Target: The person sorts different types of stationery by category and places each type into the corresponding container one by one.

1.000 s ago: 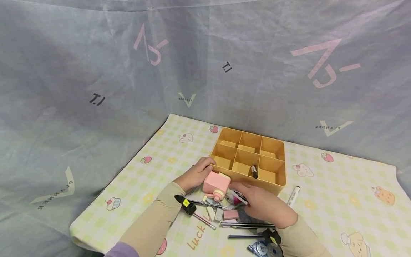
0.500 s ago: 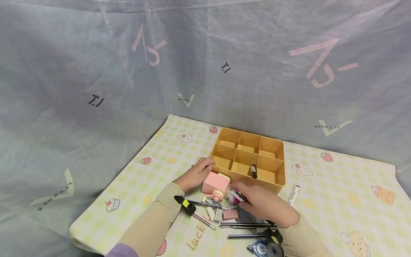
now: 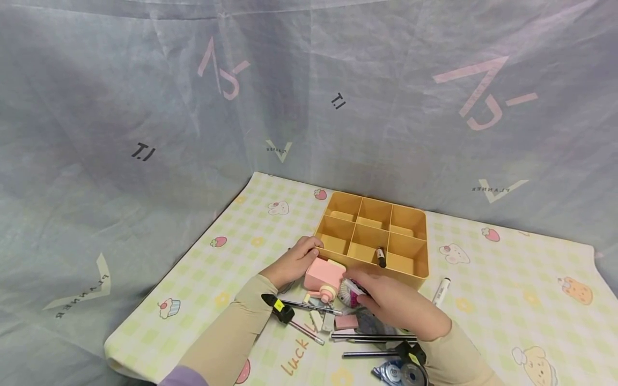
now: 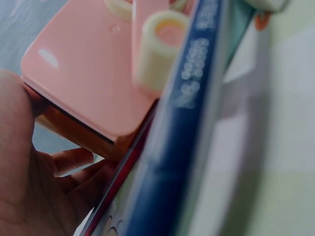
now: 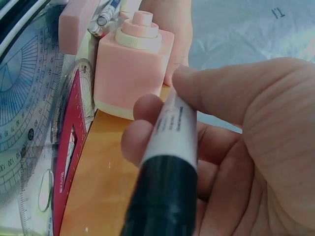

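Observation:
My left hand (image 3: 294,262) holds the front left corner of a yellow six-compartment organizer box (image 3: 410,280). In the left wrist view its fingers (image 4: 74,160) lie along the box's side. Just in front of that corner stands a pink crank pencil sharpener (image 3: 324,274). Between the thumb and fingers of my right hand (image 3: 403,305) is a white marker (image 5: 172,128) with a black cap, low before the box's front wall. A small black-and-white marker (image 3: 381,257) leans in the front middle compartment.
In front of the box lie erasers (image 3: 346,321), dark pencils (image 3: 372,338), a blue correction tape (image 3: 392,371), a clear protractor (image 5: 29,98) and a red set square (image 5: 69,152). Another white marker (image 3: 441,292) lies to the right. A grey curtain (image 3: 309,96) hangs behind the table.
My right hand has shifted slightly, and the marker in it has turned between the fingers. The left hand keeps its place at the box corner.

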### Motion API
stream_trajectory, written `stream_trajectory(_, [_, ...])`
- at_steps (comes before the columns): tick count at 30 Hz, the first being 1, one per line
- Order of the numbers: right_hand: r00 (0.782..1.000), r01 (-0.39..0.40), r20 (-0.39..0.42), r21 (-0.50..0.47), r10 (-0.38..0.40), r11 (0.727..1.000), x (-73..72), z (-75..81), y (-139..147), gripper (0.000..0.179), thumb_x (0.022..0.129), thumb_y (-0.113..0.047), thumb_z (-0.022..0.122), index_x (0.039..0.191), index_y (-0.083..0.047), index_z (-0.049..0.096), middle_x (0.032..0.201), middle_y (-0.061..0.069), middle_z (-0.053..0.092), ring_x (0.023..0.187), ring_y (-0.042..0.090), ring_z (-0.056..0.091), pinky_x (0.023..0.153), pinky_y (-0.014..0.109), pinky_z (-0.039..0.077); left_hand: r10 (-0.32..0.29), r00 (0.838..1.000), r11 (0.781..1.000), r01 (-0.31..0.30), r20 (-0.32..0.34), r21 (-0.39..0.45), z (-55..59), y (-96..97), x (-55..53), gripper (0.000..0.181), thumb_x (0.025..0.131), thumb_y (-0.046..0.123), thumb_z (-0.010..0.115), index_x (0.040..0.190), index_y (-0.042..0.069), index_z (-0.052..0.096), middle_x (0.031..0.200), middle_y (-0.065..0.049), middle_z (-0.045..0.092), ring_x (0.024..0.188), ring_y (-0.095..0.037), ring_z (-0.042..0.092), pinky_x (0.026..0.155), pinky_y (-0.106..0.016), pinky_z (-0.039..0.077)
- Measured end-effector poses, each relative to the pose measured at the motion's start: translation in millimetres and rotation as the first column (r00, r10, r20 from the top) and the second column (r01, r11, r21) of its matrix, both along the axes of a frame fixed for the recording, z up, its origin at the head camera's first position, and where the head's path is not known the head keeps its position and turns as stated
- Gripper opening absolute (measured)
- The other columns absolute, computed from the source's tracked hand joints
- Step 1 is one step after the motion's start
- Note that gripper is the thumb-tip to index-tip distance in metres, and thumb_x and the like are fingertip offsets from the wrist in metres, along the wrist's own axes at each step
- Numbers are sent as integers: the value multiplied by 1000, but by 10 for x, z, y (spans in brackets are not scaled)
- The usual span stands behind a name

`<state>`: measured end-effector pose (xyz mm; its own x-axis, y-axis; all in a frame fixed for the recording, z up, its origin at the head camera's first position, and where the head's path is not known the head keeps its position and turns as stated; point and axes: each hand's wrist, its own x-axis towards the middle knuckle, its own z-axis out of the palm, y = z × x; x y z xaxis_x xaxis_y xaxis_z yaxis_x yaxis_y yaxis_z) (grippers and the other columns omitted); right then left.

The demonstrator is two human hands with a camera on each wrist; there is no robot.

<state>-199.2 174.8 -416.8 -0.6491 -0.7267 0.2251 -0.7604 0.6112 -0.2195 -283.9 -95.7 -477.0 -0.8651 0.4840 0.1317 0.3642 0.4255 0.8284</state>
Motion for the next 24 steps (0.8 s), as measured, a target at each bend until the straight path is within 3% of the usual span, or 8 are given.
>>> stream_trajectory(9, [998, 0, 61, -54, 3, 999, -7, -13, 11, 45, 94, -8, 72, 133, -15, 52, 115, -9, 61, 85, 3, 56, 77, 25, 52, -4, 1000, 1000, 4, -10, -29, -29, -9, -21, 17, 111, 25, 39, 121, 21, 52, 125, -8, 46, 115, -24, 49, 99, -44, 40])
stream_trajectory(16, [1000, 14, 29, -39, -13, 999, -16, -12, 16, 37, 90, -9, 77, 118, -18, 54, 106, -10, 57, 82, 6, 52, 73, 23, 49, 6, 999, 998, -9, -41, -67, -23, -3, -18, 18, 111, 27, 38, 121, 20, 52, 125, -6, 47, 115, -23, 50, 100, -45, 41])
stream_trajectory(24, [999, 30, 38, -8, -30, 1000, -23, -32, 17, 34, 92, -11, 75, 120, -18, 55, 102, -12, 58, 79, 4, 51, 72, 23, 50, 17, 999, 999, -19, -35, -49, 1, 7, 1, 16, 110, 24, 41, 120, 19, 53, 127, -8, 47, 116, -24, 50, 100, -45, 41])
